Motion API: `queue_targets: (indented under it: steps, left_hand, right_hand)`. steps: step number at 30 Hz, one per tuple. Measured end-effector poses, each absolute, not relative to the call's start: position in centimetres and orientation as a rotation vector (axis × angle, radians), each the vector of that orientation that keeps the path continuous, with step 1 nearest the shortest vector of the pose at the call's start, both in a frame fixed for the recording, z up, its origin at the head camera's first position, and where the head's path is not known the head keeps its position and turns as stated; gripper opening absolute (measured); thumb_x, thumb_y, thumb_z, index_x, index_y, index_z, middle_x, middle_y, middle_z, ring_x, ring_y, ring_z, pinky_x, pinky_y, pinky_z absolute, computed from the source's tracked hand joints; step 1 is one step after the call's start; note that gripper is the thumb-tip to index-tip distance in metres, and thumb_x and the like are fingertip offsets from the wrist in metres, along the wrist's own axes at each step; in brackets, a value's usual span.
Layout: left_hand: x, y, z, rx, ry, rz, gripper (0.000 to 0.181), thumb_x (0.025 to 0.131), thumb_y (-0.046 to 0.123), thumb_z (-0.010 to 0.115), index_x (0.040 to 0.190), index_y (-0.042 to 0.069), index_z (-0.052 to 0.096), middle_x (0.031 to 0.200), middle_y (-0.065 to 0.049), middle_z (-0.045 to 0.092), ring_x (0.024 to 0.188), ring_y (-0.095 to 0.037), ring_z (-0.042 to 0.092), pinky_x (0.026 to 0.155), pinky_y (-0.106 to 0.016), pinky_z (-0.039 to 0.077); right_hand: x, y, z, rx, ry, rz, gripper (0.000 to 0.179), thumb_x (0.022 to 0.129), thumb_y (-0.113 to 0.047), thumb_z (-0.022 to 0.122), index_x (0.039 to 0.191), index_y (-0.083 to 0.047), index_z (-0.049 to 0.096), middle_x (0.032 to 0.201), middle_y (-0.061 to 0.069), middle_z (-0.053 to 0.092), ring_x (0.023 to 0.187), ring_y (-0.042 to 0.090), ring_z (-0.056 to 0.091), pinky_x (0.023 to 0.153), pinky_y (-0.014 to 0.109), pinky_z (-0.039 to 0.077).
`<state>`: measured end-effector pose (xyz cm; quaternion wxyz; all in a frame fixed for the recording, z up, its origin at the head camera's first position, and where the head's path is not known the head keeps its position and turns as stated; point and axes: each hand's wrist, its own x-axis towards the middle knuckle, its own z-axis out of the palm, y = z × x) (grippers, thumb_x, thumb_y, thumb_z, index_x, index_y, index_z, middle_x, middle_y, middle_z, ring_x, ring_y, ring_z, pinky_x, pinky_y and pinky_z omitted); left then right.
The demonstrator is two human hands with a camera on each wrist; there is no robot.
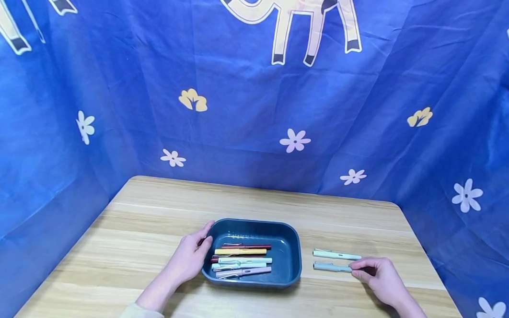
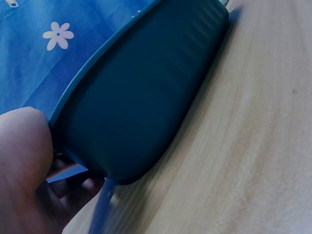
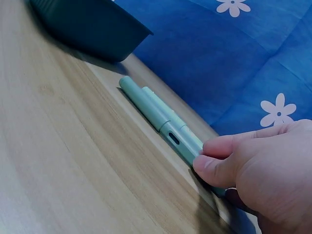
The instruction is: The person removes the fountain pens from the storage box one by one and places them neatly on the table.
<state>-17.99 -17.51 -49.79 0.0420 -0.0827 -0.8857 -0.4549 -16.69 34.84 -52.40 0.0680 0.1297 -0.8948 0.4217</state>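
My left hand [image 1: 192, 254] holds the left end of a dark teal box [image 1: 286, 256], thumb at the rim; the left wrist view shows the box's outer wall [image 2: 141, 92] beside that hand. Several pens lie in the box, among them a yellow pen [image 1: 241, 251] and a lilac pen [image 1: 248, 271]. To the right of the box, my right hand [image 1: 379, 280] pinches the right end of a blue-grey pen [image 1: 330, 267] between thumb and fingertips. That pen lies along the table. Just behind it is a pale mint pen [image 1: 336, 254], roughly parallel.
The wooden table [image 1: 157, 206] bears the box and pens. Beyond its back and side edges hangs a blue cloth [image 1: 238, 143] printed with flowers and animal figures.
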Motion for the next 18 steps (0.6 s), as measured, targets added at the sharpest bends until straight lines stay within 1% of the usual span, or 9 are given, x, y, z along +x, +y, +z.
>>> queue_targets:
  steps: [7,14,18]
  left_hand:
    - [-18.0,-17.5,-49.8,-0.250,-2.713,-1.390,0.050,0.112,0.013,0.051,0.160,0.000,0.043,0.161,-0.020,0.043,0.147,-0.039,0.042,0.122,-0.055,0.032]
    - [-17.9,-17.5,-49.7,-0.246,-2.711,-1.404,0.051,0.112,0.013,0.051,0.161,0.003,0.042,0.160,-0.021,0.043,0.147,-0.039,0.043,0.121,-0.055,0.033]
    - [-17.9,-17.5,-49.7,-0.249,-2.707,-1.409,0.051,0.111,0.013,0.051,0.161,0.003,0.043,0.160,-0.021,0.044,0.146,-0.039,0.043,0.121,-0.055,0.033]
  right_hand:
    - [-16.5,34.7,-52.0,0.389,-2.708,1.222,0.022,0.085,0.001,0.086,0.097,-0.017,0.085,0.102,-0.006,0.078,0.098,0.006,0.070,0.084,0.020,0.057]
    - [-16.4,34.7,-51.5,0.393,-2.695,1.312,0.019,0.086,-0.002,0.086,0.102,-0.012,0.084,0.108,0.003,0.078,0.100,0.008,0.070,0.084,0.020,0.059]
    - [-16.3,34.9,-51.1,0.382,-2.682,1.369,0.019,0.087,-0.003,0.086,0.103,-0.012,0.084,0.110,0.004,0.078,0.102,0.009,0.071,0.085,0.021,0.060]
